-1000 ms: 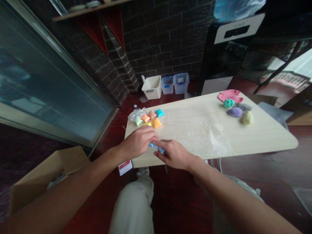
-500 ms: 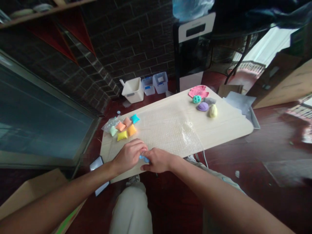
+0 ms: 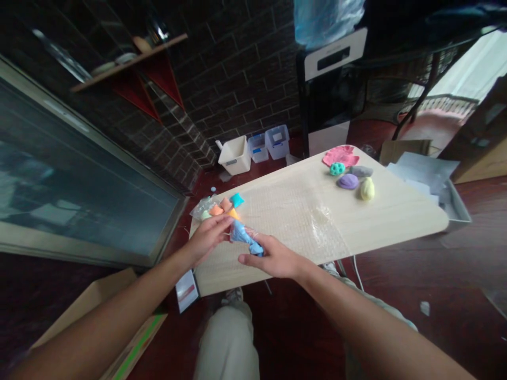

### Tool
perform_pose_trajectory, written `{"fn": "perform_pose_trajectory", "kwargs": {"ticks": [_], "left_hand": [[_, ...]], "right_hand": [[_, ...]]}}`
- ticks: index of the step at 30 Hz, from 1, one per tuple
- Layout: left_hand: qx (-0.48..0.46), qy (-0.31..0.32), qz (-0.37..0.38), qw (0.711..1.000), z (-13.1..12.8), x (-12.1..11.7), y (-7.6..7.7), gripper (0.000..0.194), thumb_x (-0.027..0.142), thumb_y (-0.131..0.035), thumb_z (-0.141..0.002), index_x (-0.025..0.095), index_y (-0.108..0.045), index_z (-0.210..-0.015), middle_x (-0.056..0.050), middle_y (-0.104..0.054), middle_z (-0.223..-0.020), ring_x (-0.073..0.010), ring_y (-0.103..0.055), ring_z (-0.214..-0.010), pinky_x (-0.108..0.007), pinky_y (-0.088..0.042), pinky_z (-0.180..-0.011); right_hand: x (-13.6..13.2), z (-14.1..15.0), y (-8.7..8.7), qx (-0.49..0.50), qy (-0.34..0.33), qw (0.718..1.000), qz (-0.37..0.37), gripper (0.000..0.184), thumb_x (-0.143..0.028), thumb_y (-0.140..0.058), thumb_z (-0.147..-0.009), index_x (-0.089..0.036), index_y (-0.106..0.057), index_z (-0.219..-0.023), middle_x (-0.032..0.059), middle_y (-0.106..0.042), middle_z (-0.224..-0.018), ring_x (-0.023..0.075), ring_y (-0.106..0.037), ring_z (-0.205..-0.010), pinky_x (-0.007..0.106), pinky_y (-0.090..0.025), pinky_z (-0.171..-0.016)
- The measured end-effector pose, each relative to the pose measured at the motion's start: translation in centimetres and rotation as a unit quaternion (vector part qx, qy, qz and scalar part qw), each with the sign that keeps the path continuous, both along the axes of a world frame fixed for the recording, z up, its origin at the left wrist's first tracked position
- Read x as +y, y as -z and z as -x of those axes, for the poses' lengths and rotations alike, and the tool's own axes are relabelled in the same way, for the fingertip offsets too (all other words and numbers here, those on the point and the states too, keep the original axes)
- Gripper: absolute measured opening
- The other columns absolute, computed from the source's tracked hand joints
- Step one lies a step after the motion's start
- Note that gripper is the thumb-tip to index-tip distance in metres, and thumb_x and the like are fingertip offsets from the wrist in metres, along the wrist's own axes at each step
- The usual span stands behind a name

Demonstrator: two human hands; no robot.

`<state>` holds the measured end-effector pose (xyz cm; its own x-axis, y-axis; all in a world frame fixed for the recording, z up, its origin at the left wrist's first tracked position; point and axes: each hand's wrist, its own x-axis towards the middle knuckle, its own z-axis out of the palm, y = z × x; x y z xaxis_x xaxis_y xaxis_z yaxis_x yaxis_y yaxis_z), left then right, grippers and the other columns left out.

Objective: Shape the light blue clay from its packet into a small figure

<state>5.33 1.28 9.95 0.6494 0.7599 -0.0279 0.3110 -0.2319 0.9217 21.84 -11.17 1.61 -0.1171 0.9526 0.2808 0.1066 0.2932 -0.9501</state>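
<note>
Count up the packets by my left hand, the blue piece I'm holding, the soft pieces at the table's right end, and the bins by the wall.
Packets: 5 visible
Blue piece: 1
Soft pieces: 5
Bins: 3
Total: 14

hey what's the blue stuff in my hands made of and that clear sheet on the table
The blue stuff looks like soft, fairly matte clay, possibly in plastic film, going by its twisted folds. The clear sheet seems to be glossy plastic bubble wrap: bright glints and a dimpled grid.
</note>
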Motion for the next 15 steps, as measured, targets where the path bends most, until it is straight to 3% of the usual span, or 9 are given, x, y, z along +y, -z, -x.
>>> {"fn": "perform_pose_trajectory", "kwargs": {"ticks": [3,5,9,12,15], "left_hand": [[-0.027,-0.025,0.055,0.998,0.3,-0.7,0.4,0.037,0.049,-0.08,-0.082,0.012,-0.075,-0.081,-0.006,-0.07,-0.075,-0.0154,-0.064,-0.066,-0.03,-0.056,-0.063],[-0.05,-0.05,0.068,0.995,0.2,-1.1,0.4,0.035,0.046,-0.083,-0.079,0.012,-0.076,-0.08,-0.005,-0.07,-0.075,-0.0139,-0.063,-0.067,-0.029,-0.056,-0.067],[-0.073,-0.081,0.067,0.992,-0.3,-1.0,0.4,0.03,0.041,-0.085,-0.078,0.012,-0.078,-0.076,-0.003,-0.067,-0.069,-0.0124,-0.057,-0.064,-0.025,-0.049,-0.063],[-0.079,-0.094,0.058,0.991,-0.4,-0.9,0.6,0.028,0.039,-0.086,-0.077,0.013,-0.078,-0.073,-0.002,-0.065,-0.066,-0.0115,-0.054,-0.063,-0.024,-0.043,-0.061],[-0.076,-0.098,0.064,0.99,-0.4,-1.0,0.9,0.027,0.038,-0.087,-0.075,0.013,-0.079,-0.073,-0.002,-0.066,-0.068,-0.0119,-0.053,-0.065,-0.024,-0.041,-0.063]], "right_hand": [[-0.1,0.4,-0.7,0.088,-0.017,0.996,0.015,0.052,-0.035,-0.078,-0.088,-0.026,-0.063,-0.137,0.0028,-0.07,-0.107,0.0224,-0.063,-0.097,0.035,-0.052,-0.087],[-0.2,0.6,-1.2,0.146,-0.042,0.987,0.058,0.043,-0.032,-0.08,-0.084,-0.024,-0.067,-0.125,-0.0006,-0.067,-0.09,0.0177,-0.059,-0.08,0.03,-0.051,-0.072],[-0.2,0.5,-2.0,0.251,-0.086,0.949,0.17,0.044,-0.031,-0.082,-0.08,-0.022,-0.065,-0.119,-0.0078,-0.054,-0.068,0.009,-0.043,-0.053,0.021,-0.031,-0.045],[-0.3,0.4,-2.4,0.301,-0.088,0.927,0.205,0.052,-0.031,-0.084,-0.076,-0.023,-0.061,-0.122,-0.0107,-0.05,-0.064,0.0067,-0.038,-0.048,0.019,-0.025,-0.043],[-0.3,0.6,-2.7,0.3,-0.097,0.922,0.224,0.044,-0.031,-0.086,-0.073,-0.022,-0.06,-0.107,-0.0112,-0.048,-0.063,0.0058,-0.037,-0.047,0.019,-0.023,-0.042]]}}
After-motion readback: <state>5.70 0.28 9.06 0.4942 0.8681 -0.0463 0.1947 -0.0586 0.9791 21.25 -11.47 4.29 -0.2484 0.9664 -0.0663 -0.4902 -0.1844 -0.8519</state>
